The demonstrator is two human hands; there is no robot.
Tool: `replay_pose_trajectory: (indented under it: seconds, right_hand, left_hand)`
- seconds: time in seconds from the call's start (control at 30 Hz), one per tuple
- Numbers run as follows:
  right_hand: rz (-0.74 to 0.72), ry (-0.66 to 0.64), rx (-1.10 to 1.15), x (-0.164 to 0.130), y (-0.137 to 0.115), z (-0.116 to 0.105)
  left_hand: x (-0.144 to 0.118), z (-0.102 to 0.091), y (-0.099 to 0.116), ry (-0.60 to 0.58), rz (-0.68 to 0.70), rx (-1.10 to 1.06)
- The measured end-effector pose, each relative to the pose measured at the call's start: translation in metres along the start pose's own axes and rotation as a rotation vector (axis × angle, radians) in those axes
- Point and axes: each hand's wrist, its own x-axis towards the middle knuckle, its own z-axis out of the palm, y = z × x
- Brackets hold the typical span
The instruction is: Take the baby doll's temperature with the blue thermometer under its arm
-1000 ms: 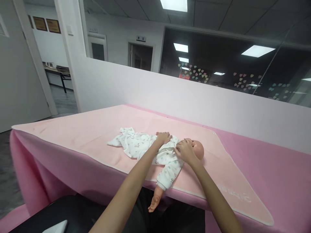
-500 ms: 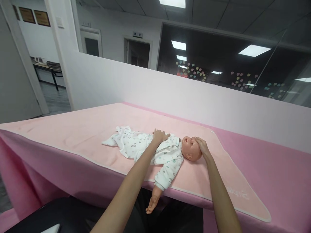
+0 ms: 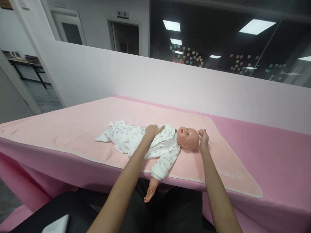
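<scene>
A baby doll (image 3: pixel 165 150) in a white patterned outfit lies on its back on a light pink mat (image 3: pixel 80 129), its head to the right. One doll arm hangs over the table's near edge. My left hand (image 3: pixel 152 130) rests on the doll's belly, thumb stretched toward the chest; its other fingers are partly hidden. Beside the crown of the doll's head (image 3: pixel 188 138) is my right hand (image 3: pixel 204 137), fingers stretched up and apart, holding nothing. Whether its palm still touches the head I cannot tell.
The mat lies on a table with a darker pink cloth (image 3: pixel 272 155). A low white wall (image 3: pixel 194 87) runs behind it, with a dark window (image 3: pixel 218 35) above. A white flat object (image 3: pixel 57 225) lies on a black surface at lower left.
My right hand has come off the front of the doll's head to the side of its crown. The left hand stays on the belly. The camera view has tilted downward.
</scene>
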Motion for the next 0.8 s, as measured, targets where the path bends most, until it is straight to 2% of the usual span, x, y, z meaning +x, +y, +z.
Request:
replay_pose_trajectory:
  seconds: [0.07,0.23,0.33,0.4,0.5,0.63,0.73,0.8]
  right_hand:
    - [-0.024,-0.005,-0.003,-0.001,-0.002,0.001]
    - [-0.148,-0.148,-0.067,-0.014,-0.004,0.016]
    - [-0.197,-0.085,-0.071,-0.017,-0.004,0.019]
    - [-0.181,-0.089,-0.094,-0.016,-0.005,0.018]
    - [-0.139,-0.171,-0.113,-0.013,-0.004,0.016]
    - [-0.171,-0.085,-0.089,-0.010,-0.004,0.016]
    - [-0.070,-0.170,-0.098,-0.011,-0.005,0.016]
    - [-0.062,-0.162,-0.098,-0.011,-0.006,0.017]
  left_hand:
    - [-0.001,-0.003,0.000,0.001,0.011,0.005]
    - [-0.002,-0.005,-0.001,0.031,0.015,0.050]
    - [-0.002,-0.005,-0.001,0.034,0.019,0.070]
    - [-0.002,-0.005,-0.001,0.027,0.019,0.070]
    - [0.000,-0.004,-0.002,0.023,0.019,0.080]
    - [0.003,-0.001,-0.004,0.027,0.031,0.085]
    - [0.004,0.000,-0.005,0.033,0.036,0.077]
    - [0.005,0.001,-0.006,0.036,0.041,0.076]
